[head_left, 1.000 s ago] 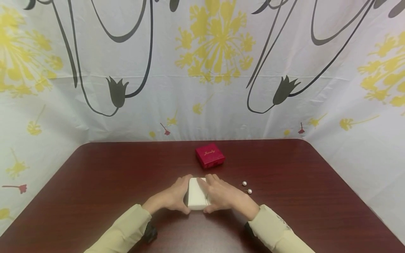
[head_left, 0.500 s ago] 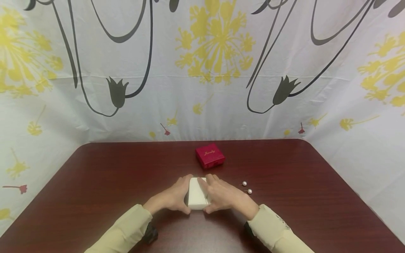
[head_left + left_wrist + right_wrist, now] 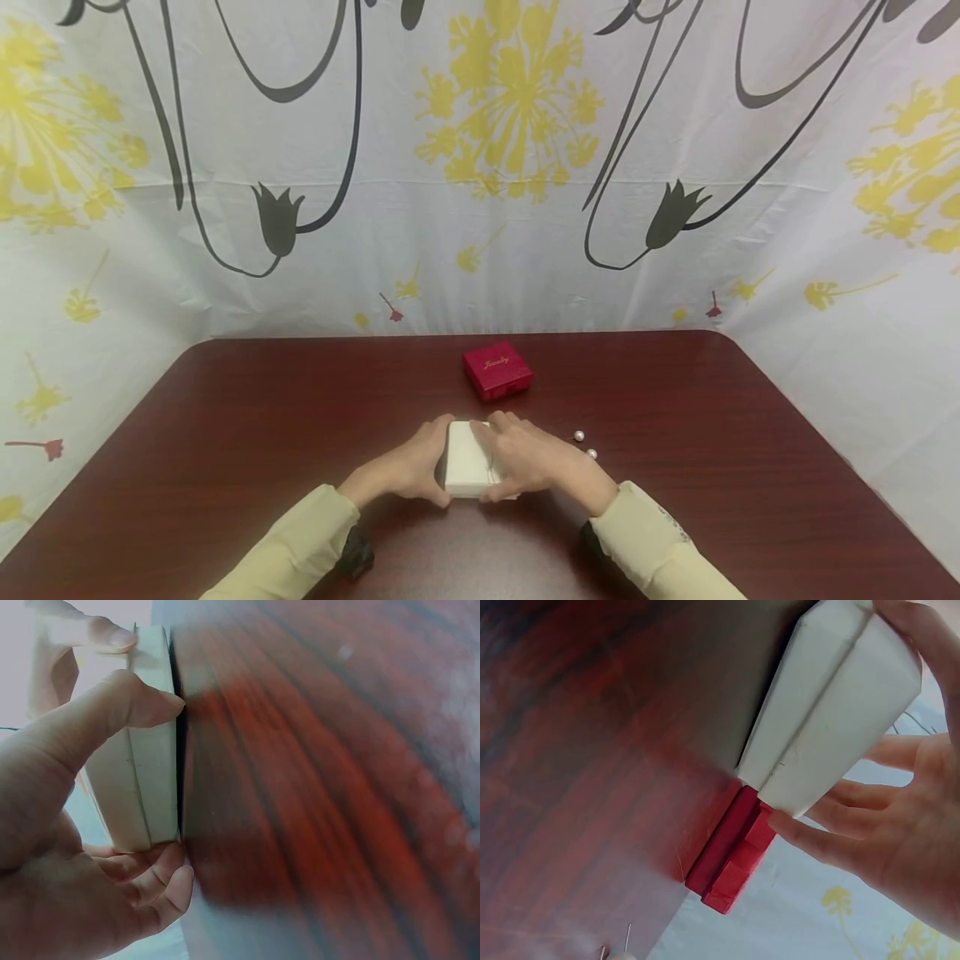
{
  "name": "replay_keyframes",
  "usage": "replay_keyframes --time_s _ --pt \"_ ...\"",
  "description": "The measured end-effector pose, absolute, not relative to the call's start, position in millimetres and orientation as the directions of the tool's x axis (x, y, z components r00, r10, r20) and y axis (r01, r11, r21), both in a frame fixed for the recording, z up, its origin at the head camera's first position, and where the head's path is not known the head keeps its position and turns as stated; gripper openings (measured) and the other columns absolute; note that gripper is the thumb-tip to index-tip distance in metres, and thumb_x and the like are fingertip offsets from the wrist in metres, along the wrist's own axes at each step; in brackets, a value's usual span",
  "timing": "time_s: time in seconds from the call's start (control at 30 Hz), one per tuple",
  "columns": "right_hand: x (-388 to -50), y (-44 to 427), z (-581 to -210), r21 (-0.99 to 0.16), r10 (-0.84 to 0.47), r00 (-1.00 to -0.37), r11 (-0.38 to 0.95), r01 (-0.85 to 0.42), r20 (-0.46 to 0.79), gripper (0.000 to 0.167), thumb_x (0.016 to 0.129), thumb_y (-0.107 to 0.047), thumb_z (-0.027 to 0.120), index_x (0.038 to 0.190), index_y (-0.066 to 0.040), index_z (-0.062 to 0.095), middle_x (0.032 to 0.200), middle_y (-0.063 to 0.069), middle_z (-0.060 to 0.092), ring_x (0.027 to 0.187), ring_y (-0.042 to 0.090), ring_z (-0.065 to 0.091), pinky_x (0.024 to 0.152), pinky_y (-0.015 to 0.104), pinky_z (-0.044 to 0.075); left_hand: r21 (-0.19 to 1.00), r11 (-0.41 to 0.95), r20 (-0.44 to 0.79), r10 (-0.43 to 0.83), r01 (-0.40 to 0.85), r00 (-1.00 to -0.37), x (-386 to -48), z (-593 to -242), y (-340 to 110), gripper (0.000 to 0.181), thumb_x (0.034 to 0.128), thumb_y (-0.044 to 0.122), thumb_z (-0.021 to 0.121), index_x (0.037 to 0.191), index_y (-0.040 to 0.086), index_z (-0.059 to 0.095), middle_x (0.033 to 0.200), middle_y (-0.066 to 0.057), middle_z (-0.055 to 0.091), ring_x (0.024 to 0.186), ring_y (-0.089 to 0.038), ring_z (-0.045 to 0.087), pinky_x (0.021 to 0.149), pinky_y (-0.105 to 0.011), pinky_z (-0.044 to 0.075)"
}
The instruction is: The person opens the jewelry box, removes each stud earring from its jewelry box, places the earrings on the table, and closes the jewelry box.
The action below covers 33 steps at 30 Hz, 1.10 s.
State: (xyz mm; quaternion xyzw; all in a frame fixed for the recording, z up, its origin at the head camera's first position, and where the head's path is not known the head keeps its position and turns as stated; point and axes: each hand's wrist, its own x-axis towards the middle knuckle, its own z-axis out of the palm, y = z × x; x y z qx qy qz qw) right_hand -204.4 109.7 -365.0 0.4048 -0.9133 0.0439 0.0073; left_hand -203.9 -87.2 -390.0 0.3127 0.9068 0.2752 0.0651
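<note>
In the head view a white lidded box (image 3: 467, 458) lies on the table between both hands. Fine dark lines cross its top near the right hand, and a lengthwise seam between lid and base shows in both wrist views. My left hand (image 3: 415, 464) grips the left end, its thumb along the near side and fingers round the far side. From the right, my right hand (image 3: 534, 457) grips the lid in the same way and covers that end. A pale sliver shows below the right thumb.
Behind the white box sits a small red jewelry box (image 3: 497, 370) with gold lettering. Two pearl earrings with thin posts lie right of the right hand, the far pearl earring (image 3: 579, 436) and the near one (image 3: 592, 454). A patterned curtain (image 3: 420, 275) encloses the dark red table (image 3: 300, 400).
My right hand has shifted slightly to the right and now partly covers the nearer earring. A pale edge has appeared below its thumb. The left hand and the red box keep their places.
</note>
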Motion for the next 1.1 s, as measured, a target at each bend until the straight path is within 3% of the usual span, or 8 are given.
replay_keyframes --time_s 0.17,0.43,1.1 --pt "-205.8 109.9 -365.3 -0.061 -0.748 -0.661 0.658 -0.751 0.060 0.078 0.063 -0.047 0.070 0.123 -0.003 0.045 0.100 0.008 0.050 0.080 0.015 0.047 0.069 0.027 0.043 0.541 0.648 0.062 0.606 0.537 -0.793 -203.9 -389.8 -87.4 0.089 0.0478 0.008 0.078 0.121 -0.008 0.031 0.102 -0.012 0.044 0.094 -0.023 0.042 0.080 -0.038 0.041" --pt "-206.7 112.0 -365.5 -0.067 -0.749 -0.658 0.654 -0.753 0.077 0.076 0.062 -0.046 0.071 0.121 -0.005 0.046 0.099 0.008 0.050 0.075 0.014 0.047 0.061 0.022 0.042 0.556 0.659 0.049 0.582 0.506 -0.812 -204.1 -391.3 -86.5 0.095 0.0462 0.007 0.078 0.124 -0.010 0.027 0.103 -0.014 0.044 0.097 -0.025 0.043 0.083 -0.040 0.040" --pt "-206.6 114.0 -368.4 -0.052 -0.762 -0.632 0.631 -0.774 0.142 0.078 0.062 -0.047 0.071 0.122 -0.004 0.045 0.099 0.007 0.049 0.078 0.013 0.046 0.064 0.023 0.043 0.578 0.662 0.017 0.575 0.478 -0.818 -205.4 -392.2 -87.9 0.099 0.0482 0.007 0.077 0.128 -0.012 0.021 0.107 -0.018 0.044 0.101 -0.028 0.042 0.087 -0.042 0.038"
